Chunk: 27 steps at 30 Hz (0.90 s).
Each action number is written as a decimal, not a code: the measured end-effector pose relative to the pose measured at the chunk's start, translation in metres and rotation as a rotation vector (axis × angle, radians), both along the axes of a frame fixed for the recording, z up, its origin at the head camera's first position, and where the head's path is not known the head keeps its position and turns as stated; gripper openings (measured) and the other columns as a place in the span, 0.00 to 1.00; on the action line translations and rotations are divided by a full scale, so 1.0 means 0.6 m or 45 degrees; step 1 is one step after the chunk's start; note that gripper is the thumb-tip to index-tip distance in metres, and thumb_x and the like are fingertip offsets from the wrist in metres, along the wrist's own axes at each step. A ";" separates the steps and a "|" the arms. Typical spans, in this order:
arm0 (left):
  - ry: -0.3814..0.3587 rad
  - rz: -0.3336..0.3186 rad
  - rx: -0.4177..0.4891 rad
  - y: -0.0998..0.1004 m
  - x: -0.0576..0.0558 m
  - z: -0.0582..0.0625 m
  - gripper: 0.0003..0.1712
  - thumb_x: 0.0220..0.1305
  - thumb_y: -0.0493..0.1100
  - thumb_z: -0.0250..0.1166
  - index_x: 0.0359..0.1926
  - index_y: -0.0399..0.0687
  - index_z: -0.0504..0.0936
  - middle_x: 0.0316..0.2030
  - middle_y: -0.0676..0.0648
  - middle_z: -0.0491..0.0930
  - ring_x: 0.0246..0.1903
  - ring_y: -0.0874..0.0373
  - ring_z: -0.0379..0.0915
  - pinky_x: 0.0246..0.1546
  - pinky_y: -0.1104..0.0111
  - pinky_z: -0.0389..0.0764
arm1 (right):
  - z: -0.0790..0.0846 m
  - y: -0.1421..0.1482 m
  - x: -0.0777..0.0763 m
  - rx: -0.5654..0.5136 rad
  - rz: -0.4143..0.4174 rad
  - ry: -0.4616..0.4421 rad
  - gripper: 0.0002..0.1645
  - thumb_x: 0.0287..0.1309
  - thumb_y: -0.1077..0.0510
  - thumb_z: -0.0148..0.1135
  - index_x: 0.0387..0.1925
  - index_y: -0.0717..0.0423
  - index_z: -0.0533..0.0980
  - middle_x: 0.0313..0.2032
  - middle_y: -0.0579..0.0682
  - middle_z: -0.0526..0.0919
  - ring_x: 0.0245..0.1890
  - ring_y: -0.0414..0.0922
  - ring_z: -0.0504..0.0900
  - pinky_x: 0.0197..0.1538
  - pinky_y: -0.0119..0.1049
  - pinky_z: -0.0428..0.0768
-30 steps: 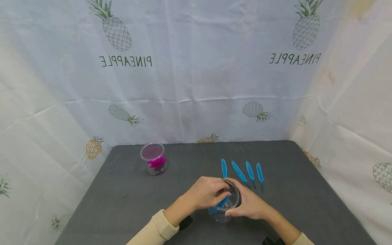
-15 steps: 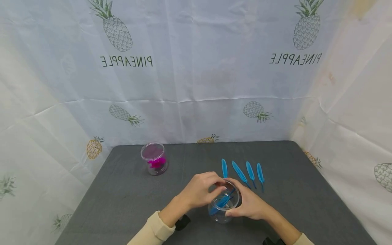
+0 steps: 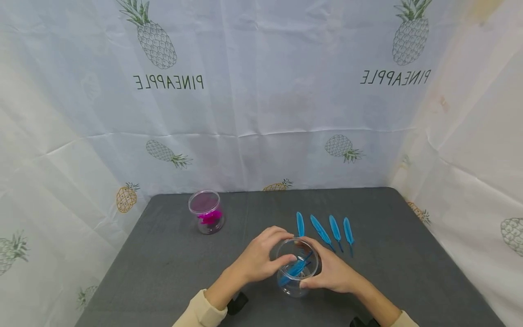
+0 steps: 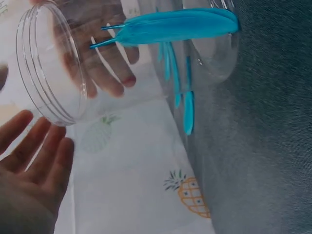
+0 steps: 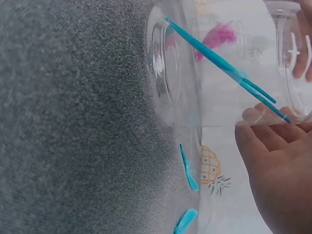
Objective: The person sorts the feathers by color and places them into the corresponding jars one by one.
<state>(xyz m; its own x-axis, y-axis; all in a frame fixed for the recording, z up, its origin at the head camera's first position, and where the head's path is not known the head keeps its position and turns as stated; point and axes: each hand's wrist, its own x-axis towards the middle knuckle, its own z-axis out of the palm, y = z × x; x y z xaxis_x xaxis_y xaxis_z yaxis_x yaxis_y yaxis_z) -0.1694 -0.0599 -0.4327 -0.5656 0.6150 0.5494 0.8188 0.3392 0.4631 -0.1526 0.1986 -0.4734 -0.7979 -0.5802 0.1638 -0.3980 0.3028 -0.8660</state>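
Note:
A clear round jar (image 3: 296, 291) stands on the dark table, with its mouth uncovered. My right hand (image 3: 333, 272) grips it from the right, with the thumb in front and the fingers behind. Inside lean blue feathers (image 4: 175, 27); the left wrist view shows two quills side by side, pointing toward the mouth. My left hand (image 3: 259, 256) is at the left side of the rim, fingers spread and nothing held; whether its fingertips touch the rim is unclear. Beyond the jar lie several loose blue feathers (image 3: 320, 229) in a row.
At the back left of the grey table (image 3: 171, 263) stands a second clear jar (image 3: 205, 212) with bright pink feathery stuff inside. A white pineapple-print cloth (image 3: 261, 104) hangs behind the table and along both sides.
My left hand has come out of the jar's mouth and drawn leftward to the rim, leaving a blue feather inside. The right hand and the jar have stayed almost still.

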 end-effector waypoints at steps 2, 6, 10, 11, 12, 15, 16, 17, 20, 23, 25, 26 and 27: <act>-0.101 0.000 -0.047 -0.005 0.004 -0.002 0.30 0.68 0.53 0.69 0.65 0.45 0.75 0.60 0.50 0.75 0.61 0.55 0.71 0.60 0.58 0.77 | 0.002 -0.001 0.000 -0.005 0.003 -0.014 0.57 0.54 0.55 0.78 0.77 0.55 0.53 0.73 0.59 0.65 0.71 0.57 0.66 0.68 0.33 0.69; -0.317 -0.007 -0.113 -0.012 0.010 -0.005 0.40 0.66 0.57 0.70 0.73 0.50 0.67 0.67 0.52 0.67 0.66 0.55 0.66 0.64 0.53 0.73 | 0.006 -0.003 -0.001 0.003 0.010 -0.023 0.57 0.53 0.57 0.78 0.77 0.54 0.53 0.73 0.59 0.65 0.71 0.58 0.66 0.67 0.36 0.70; -0.416 0.004 -0.146 -0.014 0.011 -0.015 0.48 0.61 0.60 0.73 0.76 0.53 0.63 0.69 0.53 0.64 0.68 0.56 0.63 0.66 0.52 0.71 | 0.009 -0.004 0.000 0.052 0.009 -0.010 0.59 0.54 0.55 0.79 0.78 0.49 0.52 0.74 0.57 0.63 0.73 0.57 0.64 0.69 0.54 0.67; -0.416 0.008 -0.150 -0.014 0.011 -0.018 0.49 0.60 0.61 0.73 0.76 0.53 0.62 0.70 0.53 0.63 0.68 0.56 0.63 0.66 0.52 0.71 | 0.009 -0.004 0.000 0.066 0.006 -0.003 0.59 0.54 0.53 0.79 0.78 0.49 0.52 0.74 0.57 0.63 0.73 0.56 0.63 0.68 0.58 0.66; -0.422 0.013 -0.150 -0.014 0.011 -0.021 0.51 0.58 0.61 0.74 0.77 0.53 0.62 0.70 0.53 0.63 0.68 0.56 0.63 0.66 0.52 0.70 | 0.009 -0.004 0.001 0.074 0.006 0.004 0.60 0.54 0.52 0.79 0.78 0.50 0.51 0.74 0.57 0.62 0.73 0.56 0.63 0.68 0.61 0.66; -0.434 0.017 -0.140 -0.014 0.011 -0.028 0.55 0.54 0.61 0.77 0.77 0.52 0.61 0.70 0.53 0.64 0.68 0.56 0.64 0.66 0.53 0.70 | 0.009 -0.003 0.001 0.090 0.000 0.026 0.61 0.53 0.48 0.79 0.79 0.53 0.51 0.74 0.57 0.63 0.73 0.55 0.64 0.67 0.59 0.68; -0.440 0.013 -0.139 -0.014 0.010 -0.030 0.56 0.53 0.61 0.78 0.77 0.51 0.60 0.70 0.52 0.64 0.68 0.56 0.64 0.66 0.53 0.70 | 0.009 -0.003 0.001 0.093 -0.003 0.032 0.62 0.53 0.47 0.79 0.79 0.54 0.51 0.73 0.57 0.64 0.72 0.55 0.65 0.67 0.56 0.69; -0.450 0.007 -0.136 -0.014 0.010 -0.032 0.57 0.53 0.60 0.79 0.77 0.51 0.60 0.70 0.52 0.63 0.68 0.56 0.64 0.66 0.53 0.70 | 0.008 -0.004 0.000 0.094 -0.006 0.037 0.63 0.52 0.45 0.78 0.79 0.55 0.51 0.73 0.57 0.64 0.72 0.54 0.66 0.67 0.52 0.70; -0.490 -0.019 -0.119 -0.013 0.008 -0.037 0.58 0.52 0.58 0.80 0.78 0.51 0.58 0.71 0.51 0.63 0.68 0.53 0.64 0.67 0.53 0.69 | 0.006 -0.004 0.000 0.081 -0.005 0.040 0.64 0.51 0.43 0.78 0.79 0.57 0.50 0.72 0.57 0.66 0.70 0.53 0.68 0.66 0.44 0.72; -0.525 -0.040 -0.101 -0.014 0.006 -0.041 0.59 0.52 0.56 0.80 0.78 0.52 0.57 0.71 0.50 0.63 0.68 0.50 0.64 0.67 0.53 0.69 | 0.003 -0.004 -0.001 0.062 0.004 0.040 0.65 0.51 0.42 0.78 0.79 0.57 0.50 0.72 0.58 0.66 0.69 0.53 0.69 0.65 0.41 0.72; -0.543 -0.046 -0.093 -0.014 0.005 -0.044 0.59 0.52 0.55 0.81 0.78 0.53 0.56 0.71 0.51 0.63 0.68 0.49 0.65 0.67 0.53 0.69 | 0.001 -0.004 -0.002 0.054 0.011 0.041 0.65 0.51 0.41 0.77 0.79 0.57 0.50 0.72 0.58 0.67 0.68 0.53 0.70 0.65 0.41 0.73; -0.550 -0.048 -0.090 -0.014 0.005 -0.045 0.59 0.52 0.55 0.81 0.78 0.54 0.56 0.71 0.51 0.63 0.68 0.48 0.65 0.67 0.54 0.69 | 0.001 -0.004 -0.002 0.053 0.013 0.043 0.65 0.51 0.41 0.77 0.79 0.57 0.49 0.72 0.58 0.66 0.68 0.53 0.70 0.65 0.41 0.73; -0.556 -0.049 -0.088 -0.014 0.005 -0.045 0.60 0.52 0.55 0.81 0.78 0.54 0.56 0.71 0.51 0.63 0.68 0.48 0.65 0.67 0.54 0.70 | 0.000 -0.004 -0.002 0.052 0.015 0.042 0.65 0.52 0.41 0.77 0.79 0.56 0.50 0.72 0.58 0.66 0.68 0.53 0.70 0.65 0.41 0.73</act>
<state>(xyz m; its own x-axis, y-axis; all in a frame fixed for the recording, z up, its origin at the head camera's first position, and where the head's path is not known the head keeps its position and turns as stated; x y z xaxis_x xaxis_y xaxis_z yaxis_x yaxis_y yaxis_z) -0.1666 -0.0683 -0.4600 -0.7116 0.6669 0.2211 0.5640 0.3546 0.7457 -0.1540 0.1961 -0.4731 -0.7853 -0.5964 0.1660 -0.4299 0.3324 -0.8395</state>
